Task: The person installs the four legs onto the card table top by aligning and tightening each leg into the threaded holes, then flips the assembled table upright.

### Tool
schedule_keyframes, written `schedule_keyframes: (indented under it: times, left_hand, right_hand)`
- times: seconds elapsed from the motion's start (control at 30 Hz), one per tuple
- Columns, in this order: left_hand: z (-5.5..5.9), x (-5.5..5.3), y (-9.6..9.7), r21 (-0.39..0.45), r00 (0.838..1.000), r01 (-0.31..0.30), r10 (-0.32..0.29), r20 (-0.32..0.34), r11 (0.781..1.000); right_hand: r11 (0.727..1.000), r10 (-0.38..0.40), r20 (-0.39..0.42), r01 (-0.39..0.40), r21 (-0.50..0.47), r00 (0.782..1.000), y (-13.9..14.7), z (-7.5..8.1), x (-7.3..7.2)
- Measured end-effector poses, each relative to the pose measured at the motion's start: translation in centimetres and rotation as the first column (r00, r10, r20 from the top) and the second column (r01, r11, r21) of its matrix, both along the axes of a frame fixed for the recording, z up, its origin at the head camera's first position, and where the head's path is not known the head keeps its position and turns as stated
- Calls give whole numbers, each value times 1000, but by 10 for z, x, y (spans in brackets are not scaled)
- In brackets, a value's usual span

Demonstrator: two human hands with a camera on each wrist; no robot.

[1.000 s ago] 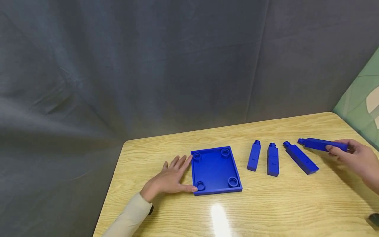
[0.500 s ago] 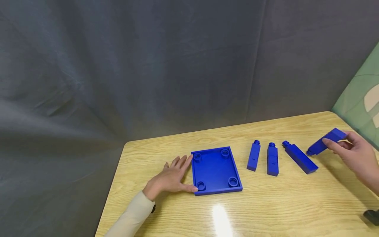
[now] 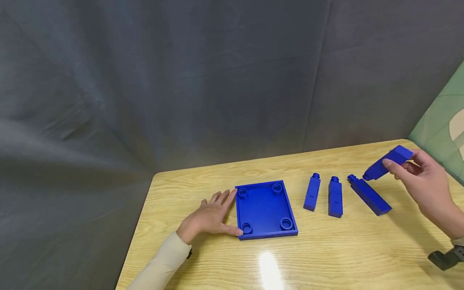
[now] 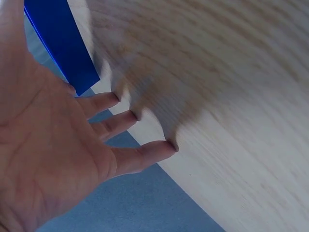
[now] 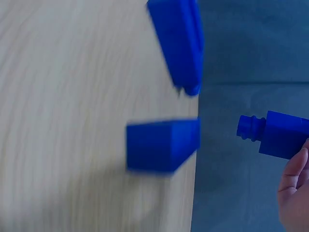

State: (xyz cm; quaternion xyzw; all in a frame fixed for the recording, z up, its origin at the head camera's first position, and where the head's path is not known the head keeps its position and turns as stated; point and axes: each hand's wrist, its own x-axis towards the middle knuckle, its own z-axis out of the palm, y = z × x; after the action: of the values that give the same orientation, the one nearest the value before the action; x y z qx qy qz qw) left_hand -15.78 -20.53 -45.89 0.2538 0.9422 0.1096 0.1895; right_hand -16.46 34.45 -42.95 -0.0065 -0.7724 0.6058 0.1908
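A shallow blue square tabletop piece point(image 3: 262, 207) with a round threaded socket at each corner lies on the table. My left hand point(image 3: 210, 219) rests along its left side, fingers spread, thumb at the near left corner. In the left wrist view, part of its blue side point(image 4: 63, 43) shows by the fingers. My right hand point(image 3: 422, 177) pinches a blue square leg point(image 3: 388, 161) near its thick end, above the table. The leg tilts, its threaded tip point(image 5: 248, 128) pointing down and left. Below it lies another blue leg point(image 3: 369, 196).
Two more blue legs, one point(image 3: 312, 193) beside the other point(image 3: 335, 197), lie between the tabletop piece and my right hand, threaded ends toward the back. A dark grey curtain point(image 3: 232, 80) hangs behind the wooden table point(image 3: 326, 257).
My right hand has raised the leg and brought it left, turning it from nearly level to tilted with its threaded tip down. The left hand has stayed at the tabletop piece.
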Motion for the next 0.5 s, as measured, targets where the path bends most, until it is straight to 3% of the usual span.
schedule_keyframes:
  times: [0.07,0.13,0.3,0.4,0.5]
  left_hand:
    - [0,1,1,-4,1000,-3,3,0,1000]
    - [0,1,2,-7,1000,-8,8,-3,1000]
    - [1,4,3,-2,1000,-8,8,-10,1000]
    - [0,4,5,4,1000,-3,3,-14,1000]
    - [-2,3,7,5,1000,2,-2,-23,1000]
  right_hand:
    - [1000,16,1,-16,-10,1000,-9,2,-2]
    - [995,63,-6,-64,-81,998,-17,3,-4]
    - [943,182,-52,-189,-274,982,-32,2,-7]
    - [963,176,-27,-178,-202,984,-38,5,-7]
    - [964,186,-38,-190,-186,982,-46,6,-9]
